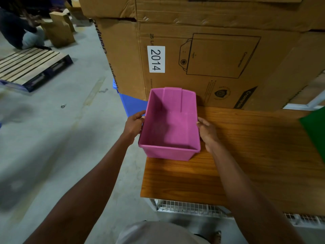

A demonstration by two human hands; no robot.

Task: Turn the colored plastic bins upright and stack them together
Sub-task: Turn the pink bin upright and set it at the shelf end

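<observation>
A pink plastic bin (169, 124) is upright with its open mouth facing up, over the left end of a wooden table (246, 155). My left hand (134, 125) grips its left wall and my right hand (207, 133) grips its right wall. A blue bin (131, 104) lies behind and to the left of the pink one, partly hidden by it and by a cardboard box. A green bin (315, 131) shows only as a slanted corner at the right edge of the view.
Large cardboard boxes (202, 59) stand on the table right behind the pink bin. A wire cage (184, 206) sits under the table's front edge. On the concrete floor at left lie a wooden pallet (31, 66), small cartons and a seated person (19, 27).
</observation>
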